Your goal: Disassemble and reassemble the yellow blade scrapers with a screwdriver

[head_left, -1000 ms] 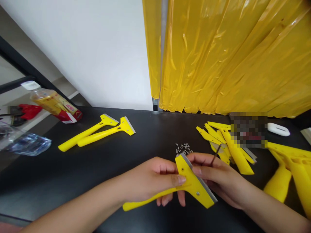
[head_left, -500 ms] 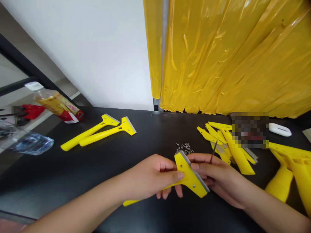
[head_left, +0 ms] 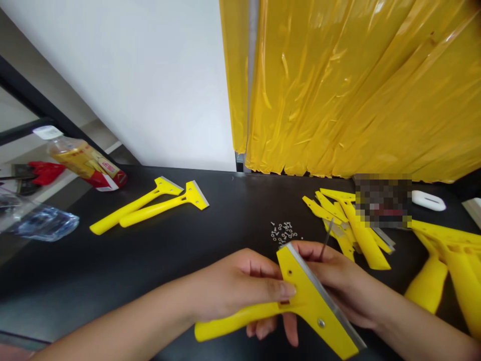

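Observation:
My left hand point(head_left: 244, 291) grips a yellow scraper point(head_left: 319, 306) near the neck, its thumb lying on the head. The handle points left, and a metal blade runs along the right edge of the head. One screw sits in the head's lower hole; its upper hole looks bare. Behind the blade is my right hand point(head_left: 338, 276), fingers curled, partly hidden by the head. A thin metal rod point(head_left: 326, 238) sticks up from between its fingers; its lower end is hidden. Just beyond the scraper lies a small pile of screws and nuts point(head_left: 283, 232).
Two yellow scrapers point(head_left: 161, 204) lie at the left, near a drink bottle point(head_left: 88, 160) and a clear bottle point(head_left: 48, 220). Yellow scraper parts point(head_left: 361, 230) are heaped at right, beside larger yellow handles point(head_left: 432, 281) and a white case point(head_left: 428, 200). Yellow film point(head_left: 338, 100) hangs behind the black table point(head_left: 233, 220).
The scraper has come nearer and lower, its head turned so more of its face and handle show. My right hand has slipped further behind the blade, still with the rod.

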Available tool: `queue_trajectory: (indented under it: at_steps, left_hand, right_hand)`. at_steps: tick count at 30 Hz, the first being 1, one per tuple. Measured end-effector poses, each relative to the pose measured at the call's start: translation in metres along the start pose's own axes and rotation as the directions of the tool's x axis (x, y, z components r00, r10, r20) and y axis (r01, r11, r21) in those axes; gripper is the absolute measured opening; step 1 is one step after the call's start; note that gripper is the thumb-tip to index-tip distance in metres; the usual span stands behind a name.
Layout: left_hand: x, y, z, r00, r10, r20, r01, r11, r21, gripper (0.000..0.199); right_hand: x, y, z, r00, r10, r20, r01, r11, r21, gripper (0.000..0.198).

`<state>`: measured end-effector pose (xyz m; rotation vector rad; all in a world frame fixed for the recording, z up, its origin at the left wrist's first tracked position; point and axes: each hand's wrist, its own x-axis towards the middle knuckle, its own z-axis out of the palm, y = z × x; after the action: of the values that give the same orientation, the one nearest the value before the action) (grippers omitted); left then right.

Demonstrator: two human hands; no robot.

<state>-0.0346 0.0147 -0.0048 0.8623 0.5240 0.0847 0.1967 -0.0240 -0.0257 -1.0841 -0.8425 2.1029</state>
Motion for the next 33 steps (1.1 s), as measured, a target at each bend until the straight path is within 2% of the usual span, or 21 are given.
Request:
queue_trajectory:
  at_steps: [6, 14, 20, 25, 29, 31, 33]
  left_hand:
    - [-0.001, 0.000, 0.004, 1.000, 0.005, 0.021, -0.005, 1.000, 0.002, 0.042]
    - [0.002, -0.002, 0.002, 1.000, 0.021, 0.007, -0.021, 1.000, 0.021, 0.041]
    - [0.004, -0.002, -0.001, 0.998, 0.056, -0.010, -0.056, 0.998, 0.002, 0.042]
    - [0.003, -0.001, -0.002, 0.998, 0.064, -0.005, -0.064, 0.998, 0.000, 0.041]
    - [0.004, -0.002, -0.002, 0.998, 0.060, -0.026, -0.060, 0.998, -0.014, 0.043]
    - [0.003, -0.001, -0.001, 0.996, 0.069, -0.059, -0.070, 0.997, -0.022, 0.044]
    - [0.002, 0.004, -0.001, 0.988, 0.099, -0.115, -0.104, 0.994, -0.038, 0.044]
  right_hand:
    - [-0.003, 0.002, 0.003, 1.000, -0.019, -0.002, 0.019, 1.000, 0.002, 0.036]
    - [-0.004, 0.005, 0.002, 0.997, -0.078, -0.026, 0.077, 0.996, -0.039, 0.040]
    - [-0.006, 0.000, 0.002, 0.998, -0.030, -0.054, 0.029, 0.999, -0.020, 0.042]
    - [-0.004, 0.007, 0.004, 1.000, -0.003, -0.024, 0.004, 1.000, 0.008, 0.039]
    - [-0.002, 0.008, 0.005, 0.999, -0.019, -0.028, 0.019, 1.000, -0.001, 0.040]
    - [-0.003, 0.002, 0.002, 0.995, -0.071, -0.064, 0.067, 0.996, -0.059, 0.040]
    - [-0.005, -0.007, -0.004, 0.974, -0.190, -0.120, 0.153, 0.952, -0.265, 0.037]
